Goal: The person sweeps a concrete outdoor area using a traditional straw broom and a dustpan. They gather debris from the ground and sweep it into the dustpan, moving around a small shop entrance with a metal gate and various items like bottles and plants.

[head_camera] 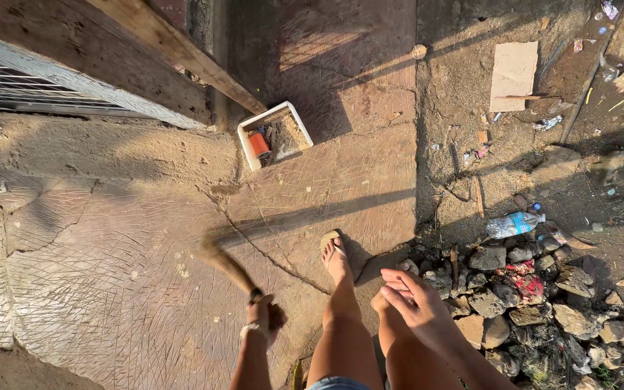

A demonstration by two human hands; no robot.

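Head view: left hand [263,315] grips a blurred hand broom [227,266], its long axis pointing up-left over cracked concrete; right hand [414,300] hangs spread, empty.

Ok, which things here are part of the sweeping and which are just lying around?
In use:
- left hand, gripping the hand broom, blurred over the patterned concrete floor
- right hand, held free, holding nothing

Lying about:
- white tub of dirt with an orange can
- plastic bottle
- cardboard piece
- rock pile with litter
- wooden beam
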